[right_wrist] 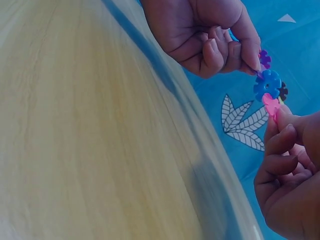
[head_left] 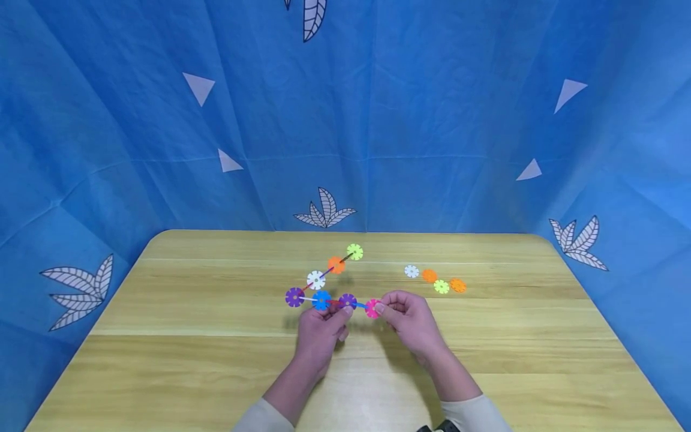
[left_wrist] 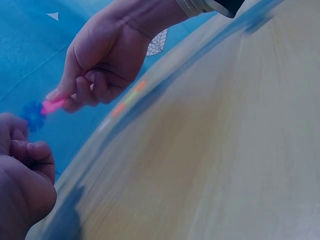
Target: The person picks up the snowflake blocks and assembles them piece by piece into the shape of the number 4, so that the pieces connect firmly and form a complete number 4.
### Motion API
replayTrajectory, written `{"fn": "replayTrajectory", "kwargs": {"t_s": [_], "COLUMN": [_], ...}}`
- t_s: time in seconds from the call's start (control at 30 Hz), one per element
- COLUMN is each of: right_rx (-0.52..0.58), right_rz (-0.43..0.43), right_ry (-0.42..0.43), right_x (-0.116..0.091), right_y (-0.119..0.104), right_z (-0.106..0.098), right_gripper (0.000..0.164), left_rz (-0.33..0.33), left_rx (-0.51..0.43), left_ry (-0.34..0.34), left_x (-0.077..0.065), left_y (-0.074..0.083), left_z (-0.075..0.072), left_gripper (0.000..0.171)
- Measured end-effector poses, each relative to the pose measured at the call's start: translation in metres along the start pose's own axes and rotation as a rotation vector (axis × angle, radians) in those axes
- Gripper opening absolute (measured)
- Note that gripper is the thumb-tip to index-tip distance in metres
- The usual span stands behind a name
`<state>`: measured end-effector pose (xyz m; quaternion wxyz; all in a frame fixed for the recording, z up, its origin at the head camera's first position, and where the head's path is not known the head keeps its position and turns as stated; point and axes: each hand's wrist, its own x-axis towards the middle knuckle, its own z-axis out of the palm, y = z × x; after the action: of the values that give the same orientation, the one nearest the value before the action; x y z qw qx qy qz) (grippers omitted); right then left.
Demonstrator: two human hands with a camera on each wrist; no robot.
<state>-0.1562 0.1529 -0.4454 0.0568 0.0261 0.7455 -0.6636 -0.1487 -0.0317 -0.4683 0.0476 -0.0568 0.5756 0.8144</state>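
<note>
A bent chain of notched plastic discs is held above the table, its pieces slotted together at right angles. One arm runs from a lime disc through an orange disc and a white disc to a purple corner disc. The other goes by a blue disc to a second purple disc, which my left hand pinches. Between finger and thumb, my right hand holds a pink disc against an edge-on blue disc; how deep it sits, I cannot tell.
On the wooden table, right of the chain, lie several loose discs: a white one, an orange one, a lime one and another orange one. A blue patterned curtain hangs behind the table and along its sides.
</note>
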Motion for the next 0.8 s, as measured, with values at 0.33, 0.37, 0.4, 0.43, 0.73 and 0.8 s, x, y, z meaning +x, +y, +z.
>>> {"fn": "replayTrajectory", "kwargs": {"t_s": [0.33,0.37,0.4,0.43,0.73,0.8], "right_rx": [-0.006,-0.005,-0.003,-0.001,-0.029,-0.032], "right_rz": [-0.017,-0.017,-0.017,-0.017,-0.001,0.005], "right_ry": [-0.011,-0.009,-0.006,-0.006,-0.012,-0.016], "right_x": [-0.0008,-0.0012,-0.0012,-0.0014,0.0016,0.0024], "right_y": [0.0009,0.0001,-0.0003,-0.0013,-0.0023,-0.0020], "right_z": [0.0001,-0.0001,-0.0001,-0.0002,-0.0050,-0.0066], "right_gripper": [0.007,0.007,0.007,0.007,0.005,0.005], "left_rz": [0.000,0.003,0.007,0.010,0.029,0.029], "left_rx": [0.028,0.031,0.036,0.042,0.036,0.031], "left_ry": [-0.008,-0.006,-0.004,0.000,0.023,0.017], "left_x": [-0.0008,-0.0008,-0.0005,-0.0003,0.0028,0.0034], "left_y": [-0.0006,-0.0002,0.0001,0.0008,0.0081,0.0086], "left_z": [0.0006,0.0005,0.0003,0.0002,-0.0061,-0.0084], "left_gripper": [0.017,0.018,0.019,0.020,0.008,0.006]}}
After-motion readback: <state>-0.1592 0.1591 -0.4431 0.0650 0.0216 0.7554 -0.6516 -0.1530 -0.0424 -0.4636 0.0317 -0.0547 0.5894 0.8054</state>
